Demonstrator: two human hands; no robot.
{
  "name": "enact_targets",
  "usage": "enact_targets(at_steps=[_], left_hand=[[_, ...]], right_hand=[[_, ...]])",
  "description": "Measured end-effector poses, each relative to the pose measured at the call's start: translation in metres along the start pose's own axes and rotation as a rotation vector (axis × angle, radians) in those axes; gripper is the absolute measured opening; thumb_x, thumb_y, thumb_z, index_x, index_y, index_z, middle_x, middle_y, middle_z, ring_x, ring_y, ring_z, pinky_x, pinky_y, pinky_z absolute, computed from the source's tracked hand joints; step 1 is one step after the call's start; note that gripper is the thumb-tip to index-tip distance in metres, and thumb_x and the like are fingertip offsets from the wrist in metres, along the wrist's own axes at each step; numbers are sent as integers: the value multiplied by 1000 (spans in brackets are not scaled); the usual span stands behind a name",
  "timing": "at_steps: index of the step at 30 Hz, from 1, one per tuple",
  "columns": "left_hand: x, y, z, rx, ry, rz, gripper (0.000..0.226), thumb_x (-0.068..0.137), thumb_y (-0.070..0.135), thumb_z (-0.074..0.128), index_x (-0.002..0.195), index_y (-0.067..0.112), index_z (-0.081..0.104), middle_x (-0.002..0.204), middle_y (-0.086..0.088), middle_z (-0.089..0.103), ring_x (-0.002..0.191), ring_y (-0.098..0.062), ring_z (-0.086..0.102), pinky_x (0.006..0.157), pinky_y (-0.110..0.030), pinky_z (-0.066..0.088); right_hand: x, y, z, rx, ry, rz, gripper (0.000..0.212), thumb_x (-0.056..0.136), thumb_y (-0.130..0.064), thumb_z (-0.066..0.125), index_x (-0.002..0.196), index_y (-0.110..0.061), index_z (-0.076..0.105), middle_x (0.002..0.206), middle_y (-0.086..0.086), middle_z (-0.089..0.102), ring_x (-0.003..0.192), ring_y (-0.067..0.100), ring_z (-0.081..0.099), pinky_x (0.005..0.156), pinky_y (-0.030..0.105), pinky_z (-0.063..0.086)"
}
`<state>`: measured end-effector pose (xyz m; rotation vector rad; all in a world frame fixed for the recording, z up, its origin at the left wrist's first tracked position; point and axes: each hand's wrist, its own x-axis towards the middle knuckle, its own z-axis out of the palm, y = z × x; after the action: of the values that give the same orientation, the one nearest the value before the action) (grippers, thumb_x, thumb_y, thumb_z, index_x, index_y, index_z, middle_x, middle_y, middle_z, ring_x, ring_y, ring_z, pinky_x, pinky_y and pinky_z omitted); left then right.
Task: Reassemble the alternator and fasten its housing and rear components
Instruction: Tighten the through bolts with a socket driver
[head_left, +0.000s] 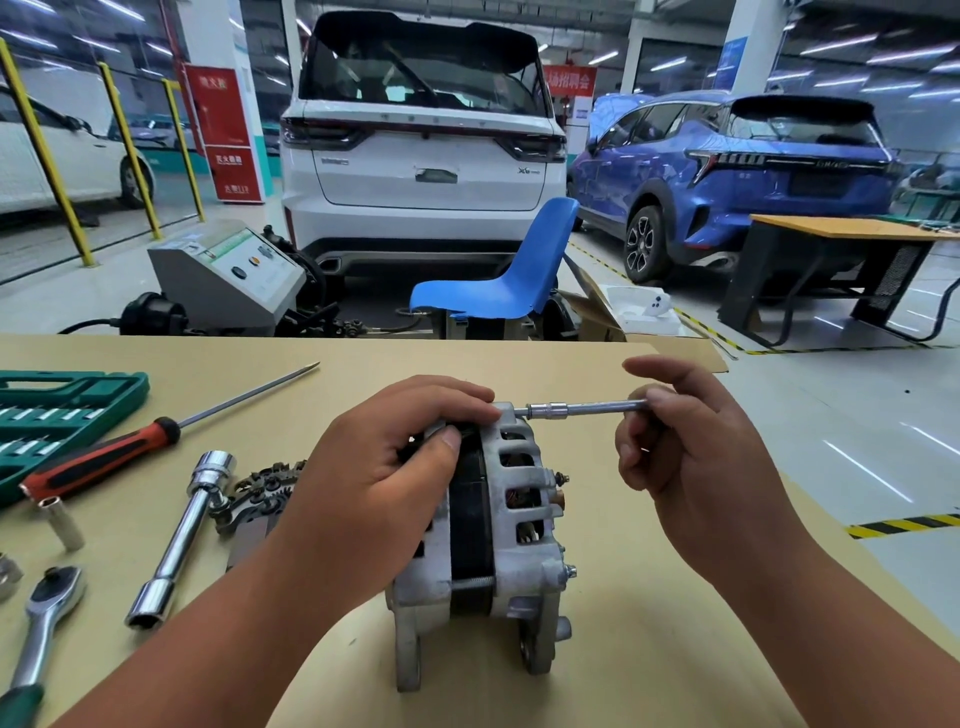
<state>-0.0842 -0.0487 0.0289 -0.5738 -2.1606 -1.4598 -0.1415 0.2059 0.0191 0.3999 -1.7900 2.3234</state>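
The grey alternator (524, 499) stands upright on the tan table (649, 649), its black stator band between the two cast housings. My left hand (384, 467) grips its top left side, thumb across the front housing. My right hand (691, 457) pinches the end of a chrome socket extension (587, 408), which lies level and meets a bolt at the top of the rear housing. A long through bolt shows near the alternator's bottom.
Left of the alternator lie a rectifier part (260, 493), a chrome tube wrench (182, 535), a red-and-black screwdriver (130, 452), a ratchet (41, 634), a small socket (62, 522) and a green tool case (52, 415). The table's right edge is close to my right arm.
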Motion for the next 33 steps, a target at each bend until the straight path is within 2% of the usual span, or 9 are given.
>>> enact_targets(at_steps=[5, 10, 16, 22, 24, 29, 33], left_hand=[[1, 0, 0, 26, -4, 13, 38, 93, 13, 51, 106, 32, 81, 120, 25, 75, 122, -1, 67, 95, -11, 49], [0, 1, 0, -7, 5, 6, 38, 92, 13, 52, 105, 34, 81, 121, 23, 75, 124, -5, 67, 96, -13, 50], [1, -1, 0, 4, -5, 10, 38, 93, 12, 52, 106, 33, 81, 121, 23, 75, 124, -5, 67, 95, -11, 49], [1, 0, 0, 13, -5, 5, 38, 93, 13, 51, 106, 32, 81, 121, 23, 75, 123, -4, 67, 95, -11, 50], [1, 0, -1, 14, -6, 3, 38, 92, 13, 51, 106, 32, 81, 121, 24, 75, 124, -3, 67, 95, -11, 50], [0, 2, -1, 13, 3, 5, 38, 92, 13, 52, 105, 32, 81, 121, 24, 75, 123, -3, 67, 95, -11, 49], [1, 0, -1, 15, -4, 6, 38, 93, 13, 51, 106, 32, 81, 121, 24, 75, 124, -4, 67, 95, -11, 49]], right_hand=[[0, 1, 0, -42, -7, -46, 31, 94, -18, 58, 120, -27, 72, 72, 10, 53, 58, 24, 52, 47, 29, 43], [0, 0, 0, -29, 10, -37, 24, 96, -27, 59, 114, -25, 76, 64, 10, 53, 55, 23, 49, 47, 30, 42], [1, 3, -1, -1, -7, -5, 40, 87, -12, 50, 116, -25, 74, 77, 8, 57, 59, 24, 54, 47, 31, 43], [1, 3, -1, -21, 0, -29, 27, 98, -25, 58, 119, -26, 73, 64, 11, 54, 54, 25, 48, 47, 30, 42], [1, 3, -2, -10, 0, -23, 27, 98, -23, 56, 119, -23, 74, 64, 11, 54, 54, 25, 49, 46, 31, 42], [0, 3, -1, 10, -13, -29, 36, 90, -13, 52, 117, -23, 74, 79, 9, 55, 61, 24, 55, 48, 31, 43], [-1, 2, 1, -25, -3, -58, 29, 97, -21, 57, 121, -26, 71, 68, 11, 52, 56, 25, 49, 48, 29, 42]])
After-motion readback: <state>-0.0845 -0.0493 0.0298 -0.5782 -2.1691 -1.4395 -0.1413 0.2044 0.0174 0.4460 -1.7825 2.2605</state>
